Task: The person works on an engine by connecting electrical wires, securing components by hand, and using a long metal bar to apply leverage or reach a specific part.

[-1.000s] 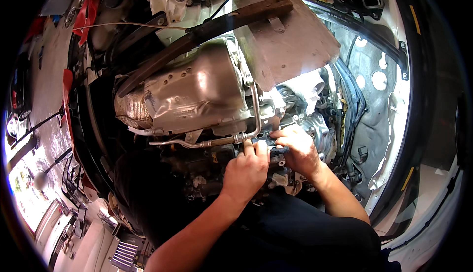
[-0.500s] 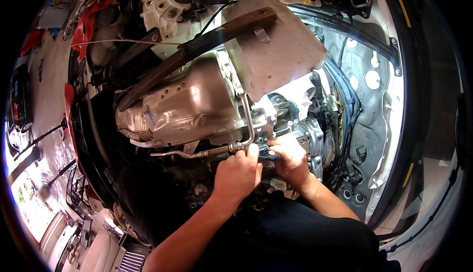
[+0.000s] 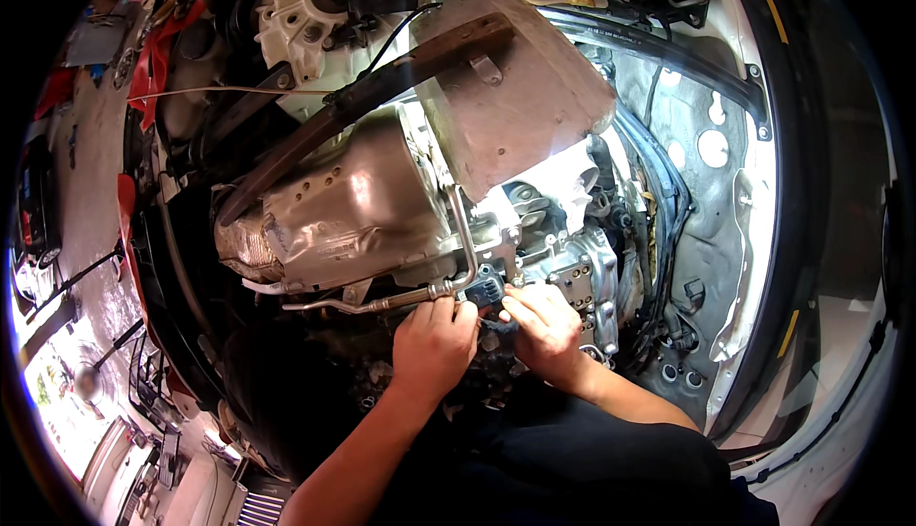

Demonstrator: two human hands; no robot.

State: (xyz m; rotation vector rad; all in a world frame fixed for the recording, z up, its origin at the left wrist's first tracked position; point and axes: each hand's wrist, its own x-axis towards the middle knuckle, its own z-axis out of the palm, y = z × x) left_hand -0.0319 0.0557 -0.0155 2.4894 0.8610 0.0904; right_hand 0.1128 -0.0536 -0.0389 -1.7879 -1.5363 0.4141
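Both hands are gripping: I'm seeing left hand (image 3: 434, 340) and right hand (image 3: 544, 326) pinching a small dark connector (image 3: 489, 289) below the heat shield (image 3: 353, 206); forcing it risks cracking it.

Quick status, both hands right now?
Left hand: curled shut, fingertips on the small dark part at the end of the metal pipe.
Right hand: fingers pinched on the same dark part; exact grip cannot be told.

Silver dimpled heat shield (image 3: 353, 211), rusty brown plate (image 3: 520, 97), grey metal pipe (image 3: 382, 303), white car body (image 3: 763, 202), red cloth (image 3: 153, 59).
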